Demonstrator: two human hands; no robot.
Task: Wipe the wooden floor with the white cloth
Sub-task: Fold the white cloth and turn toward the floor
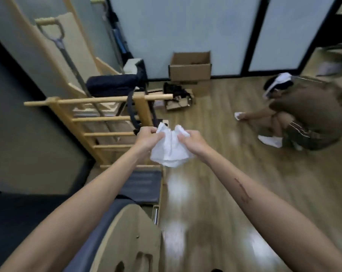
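Two hands, left (149,138) and right (190,140), each pinch an upper edge of the cloth (169,149), which hangs bunched between them at arm's length, clear of the floor (235,183). The floor lies below and ahead; both hands appear equally near, so lowering comes first.

Left hand (147,137) and right hand (191,141) grip a crumpled white cloth (170,149), held above the wooden floor (235,173), beside a wooden ladder frame (99,122).
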